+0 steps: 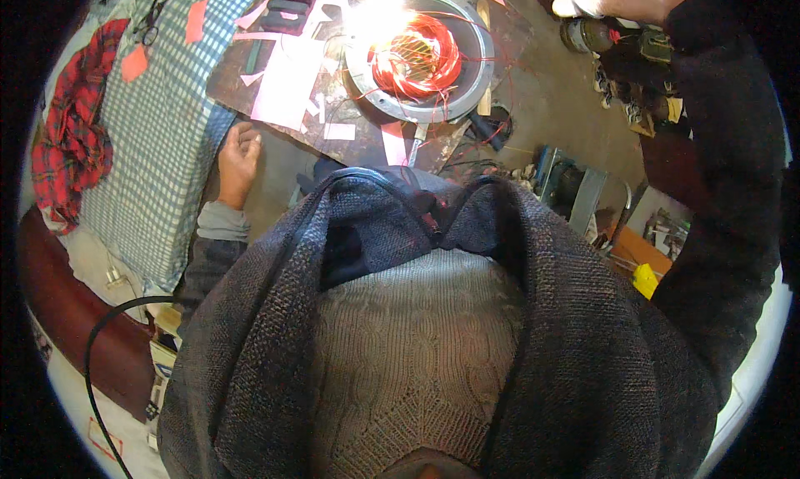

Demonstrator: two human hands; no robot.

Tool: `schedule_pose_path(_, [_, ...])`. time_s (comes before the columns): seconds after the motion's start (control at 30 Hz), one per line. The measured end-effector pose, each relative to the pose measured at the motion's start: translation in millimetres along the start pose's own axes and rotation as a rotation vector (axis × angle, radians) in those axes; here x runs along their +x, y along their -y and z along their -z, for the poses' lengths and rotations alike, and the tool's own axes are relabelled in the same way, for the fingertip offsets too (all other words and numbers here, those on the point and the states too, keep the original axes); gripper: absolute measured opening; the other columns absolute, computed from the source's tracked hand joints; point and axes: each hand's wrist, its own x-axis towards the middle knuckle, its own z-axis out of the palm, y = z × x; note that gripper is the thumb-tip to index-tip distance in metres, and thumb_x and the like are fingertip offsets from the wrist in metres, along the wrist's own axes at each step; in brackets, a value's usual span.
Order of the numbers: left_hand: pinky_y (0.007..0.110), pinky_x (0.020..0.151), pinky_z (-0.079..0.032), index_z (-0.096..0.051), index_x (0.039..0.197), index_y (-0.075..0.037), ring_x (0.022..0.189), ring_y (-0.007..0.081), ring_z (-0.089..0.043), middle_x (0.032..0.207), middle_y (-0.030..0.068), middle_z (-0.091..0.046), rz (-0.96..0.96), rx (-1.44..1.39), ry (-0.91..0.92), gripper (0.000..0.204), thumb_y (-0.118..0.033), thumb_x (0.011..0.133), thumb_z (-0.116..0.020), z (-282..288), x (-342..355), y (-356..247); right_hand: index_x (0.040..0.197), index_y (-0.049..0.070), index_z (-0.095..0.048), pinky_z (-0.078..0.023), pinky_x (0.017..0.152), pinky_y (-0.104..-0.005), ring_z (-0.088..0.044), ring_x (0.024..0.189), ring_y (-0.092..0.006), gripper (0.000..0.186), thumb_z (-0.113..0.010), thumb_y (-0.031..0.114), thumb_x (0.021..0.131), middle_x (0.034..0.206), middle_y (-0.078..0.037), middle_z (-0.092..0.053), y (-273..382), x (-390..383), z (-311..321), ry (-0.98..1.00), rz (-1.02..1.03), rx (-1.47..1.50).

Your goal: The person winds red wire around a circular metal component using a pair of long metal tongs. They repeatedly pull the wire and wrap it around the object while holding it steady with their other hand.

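A round grey metal motor stator [483, 58] lies on the dark worktop, with a thick bundle of red-orange copper wire [446, 58] in its opening. Strong glare whitens its upper left side. Beside the worktop's left edge hangs my left hand [239, 160], its fingers curled in and nothing visible in them. My right hand [642, 0] is stretched far out at the upper right, partly cut off by the picture's edge. At its fingers shows a pale, overexposed rounded shape [577, 3]; I cannot tell whether it is held.
Pink paper pieces [287, 91] litter the worktop [333, 150] left of the stator. A checkered cloth [158, 137] covers a surface at left, bearing a red plaid garment [75, 137] and glasses [150, 20]. Assorted tools and parts [629, 104] crowd the right. A black cable [92, 354] curves at lower left.
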Motion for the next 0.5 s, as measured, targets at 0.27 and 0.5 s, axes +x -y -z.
schedule_pose_path(0.27, [0.036, 0.099, -0.053, -0.054, 0.138, 0.003, 0.118, 0.0246, -0.065, 0.132, 0.0188, -0.064, -0.277, -0.168, 0.186, 0.045, -0.019, 0.101, -0.066, -13.1, 64.2, -133.1, 0.094, -0.003, -0.07, -0.05, 0.063, -0.0392, -0.066, 0.071, -0.022, 0.054, -0.07, 0.05, 0.091, 0.074, -0.014, -0.068, -79.9, -70.4, -131.3, -0.251, -0.331, 0.638])
schedule_pose_path(0.5, [0.033, 0.1, -0.054, -0.05, 0.144, 0.0, 0.113, 0.0196, -0.067, 0.137, 0.0137, -0.063, -0.517, -0.52, 0.493, 0.043, -0.026, 0.11, -0.05, -40.1, 100.0, -253.3, 0.097, 0.004, -0.069, -0.051, 0.065, -0.0313, -0.065, 0.07, -0.014, 0.043, -0.068, 0.047, 0.098, 0.077, -0.006, -0.071, 60.6, -176.5, -384.3, -0.595, -0.877, 1.604])
